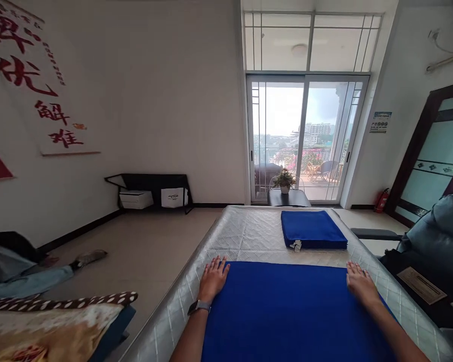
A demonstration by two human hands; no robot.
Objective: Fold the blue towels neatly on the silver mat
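In the head view we see a blue cloth [287, 306] spread flat across the near end of a quilted silver mattress [249, 231]. The left hand [213, 279] lies palm down, fingers spread, on the cloth's far left corner, a watch [199, 305] on its wrist. The right hand [358, 282] lies flat and open on the far right corner, so the two hands rest well apart, gripping nothing. Farther up the mattress sits a folded blue cloth [312, 230] with a small tag at its near edge. Beyond it we see a potted plant [284, 180] before a sliding glass door [305, 136].
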